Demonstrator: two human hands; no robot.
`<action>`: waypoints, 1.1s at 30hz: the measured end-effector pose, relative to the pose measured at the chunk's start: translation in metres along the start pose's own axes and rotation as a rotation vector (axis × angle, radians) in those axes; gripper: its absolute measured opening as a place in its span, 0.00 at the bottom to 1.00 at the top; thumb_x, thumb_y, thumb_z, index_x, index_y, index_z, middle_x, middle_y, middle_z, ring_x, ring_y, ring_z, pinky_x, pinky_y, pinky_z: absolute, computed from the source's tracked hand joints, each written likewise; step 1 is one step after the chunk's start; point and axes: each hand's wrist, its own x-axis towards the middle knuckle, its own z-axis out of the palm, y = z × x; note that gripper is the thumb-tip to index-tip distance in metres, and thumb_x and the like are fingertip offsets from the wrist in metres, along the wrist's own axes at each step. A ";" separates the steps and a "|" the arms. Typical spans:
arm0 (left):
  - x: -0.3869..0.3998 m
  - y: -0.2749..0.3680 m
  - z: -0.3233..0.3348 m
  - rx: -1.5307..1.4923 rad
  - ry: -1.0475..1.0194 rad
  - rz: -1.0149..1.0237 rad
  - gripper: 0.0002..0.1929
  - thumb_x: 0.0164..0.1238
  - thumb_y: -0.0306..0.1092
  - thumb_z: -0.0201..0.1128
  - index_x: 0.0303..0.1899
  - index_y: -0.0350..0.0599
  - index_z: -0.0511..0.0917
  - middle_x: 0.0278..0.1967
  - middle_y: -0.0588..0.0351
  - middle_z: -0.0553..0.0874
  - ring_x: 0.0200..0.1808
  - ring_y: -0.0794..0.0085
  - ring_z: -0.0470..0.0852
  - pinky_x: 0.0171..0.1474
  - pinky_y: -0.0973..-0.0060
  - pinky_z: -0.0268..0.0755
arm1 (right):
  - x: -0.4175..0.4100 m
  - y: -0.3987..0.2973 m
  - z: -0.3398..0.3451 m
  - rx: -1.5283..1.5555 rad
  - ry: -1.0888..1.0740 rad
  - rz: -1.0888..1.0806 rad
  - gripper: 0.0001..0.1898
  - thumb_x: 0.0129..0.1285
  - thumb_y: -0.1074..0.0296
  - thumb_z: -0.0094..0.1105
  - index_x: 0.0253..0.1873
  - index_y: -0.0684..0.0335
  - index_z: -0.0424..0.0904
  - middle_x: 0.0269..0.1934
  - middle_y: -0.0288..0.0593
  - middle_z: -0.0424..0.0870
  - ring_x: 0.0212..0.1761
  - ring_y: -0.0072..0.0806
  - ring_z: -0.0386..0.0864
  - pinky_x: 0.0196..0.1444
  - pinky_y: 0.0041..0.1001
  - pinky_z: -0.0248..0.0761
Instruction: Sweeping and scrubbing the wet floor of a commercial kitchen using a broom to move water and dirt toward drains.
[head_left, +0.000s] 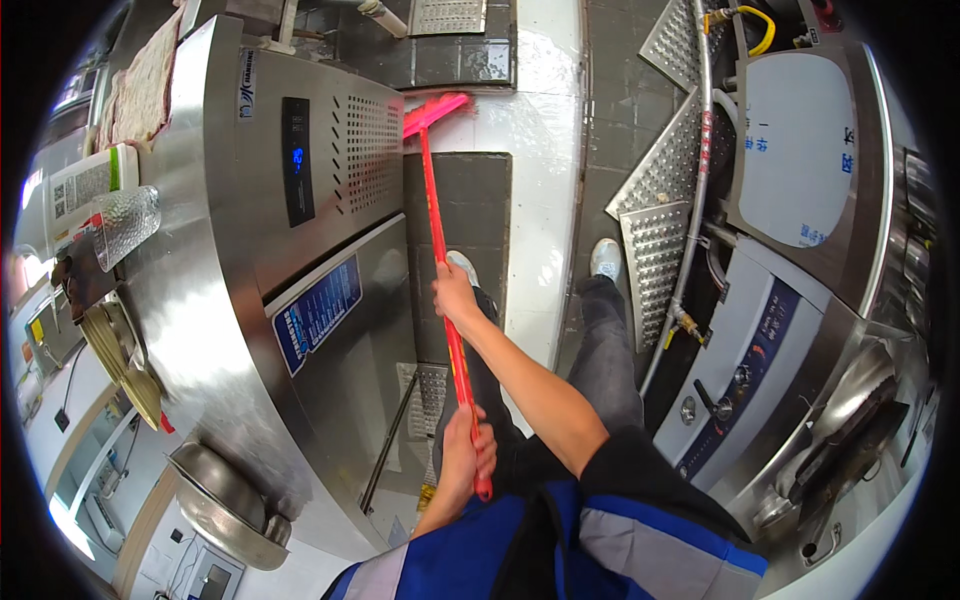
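Both my hands grip the red handle (437, 217) of a long broom. My left hand (466, 450) wraps it near its lower end, close to my body. Further up the shaft, my right hand (454, 291) holds it with the arm stretched across my front. The broom's pink-red head (439, 112) lies at the far end, its bristles on the white floor strip beside the foot of a stainless-steel refrigerated counter (270, 165). Part of the head is tucked against the counter's corner. The white floor strip (536, 225) looks wet and shiny.
On the right stands a steel cooking range (750, 375) with knobs, a gas pipe (694, 210) along its front. Perforated metal plates (656, 270) lean below it. Steel bowls (225, 502) and a clear plastic cup (127, 225) sit on the counter. My shoes flank the white strip.
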 end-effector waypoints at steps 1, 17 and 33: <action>-0.016 -0.013 0.000 0.004 -0.050 -0.006 0.17 0.71 0.52 0.42 0.36 0.49 0.66 0.14 0.67 0.60 0.09 0.85 0.54 0.09 0.85 0.47 | -0.023 0.001 -0.011 0.060 0.006 0.016 0.15 0.69 0.55 0.38 0.48 0.60 0.65 0.21 0.33 0.64 0.11 0.18 0.59 0.11 0.21 0.54; 0.021 0.041 0.011 0.122 0.175 -0.109 0.16 0.71 0.51 0.44 0.35 0.48 0.66 0.14 0.68 0.61 0.09 0.88 0.54 0.08 0.87 0.46 | 0.044 0.015 0.020 -0.366 0.218 -0.045 0.15 0.67 0.60 0.38 0.45 0.67 0.67 0.30 0.62 0.78 0.31 0.56 0.78 0.34 0.47 0.70; -0.153 0.008 -0.046 0.124 0.131 -0.212 0.15 0.69 0.48 0.48 0.34 0.44 0.67 0.15 0.65 0.66 0.09 0.84 0.57 0.12 0.82 0.48 | -0.091 -0.022 -0.043 0.617 0.006 0.025 0.12 0.67 0.58 0.45 0.45 0.58 0.58 0.31 0.37 0.68 0.19 0.21 0.67 0.16 0.23 0.67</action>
